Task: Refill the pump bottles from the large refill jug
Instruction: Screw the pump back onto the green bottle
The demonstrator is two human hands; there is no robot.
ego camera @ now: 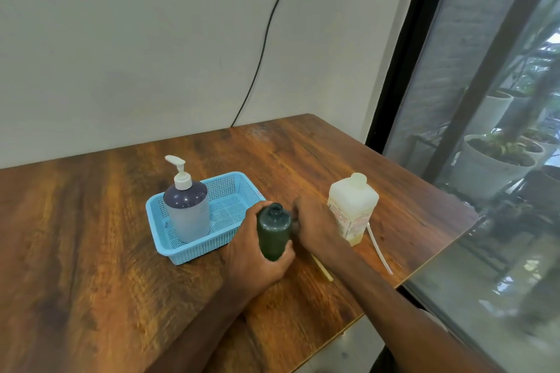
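My left hand grips a small dark green bottle standing on the wooden table; its neck is uncapped. My right hand lies just right of the bottle with its fingers curled behind it, and what they hold is hidden. The white refill jug, capped and holding a little yellowish liquid, stands right of that hand. A grey-blue pump bottle with a white pump stands in the blue basket.
A white dip tube lies on the table by the jug, and a thin yellowish stick pokes out under my right forearm. The table's right edge runs along a window. A black cable hangs down the wall behind.
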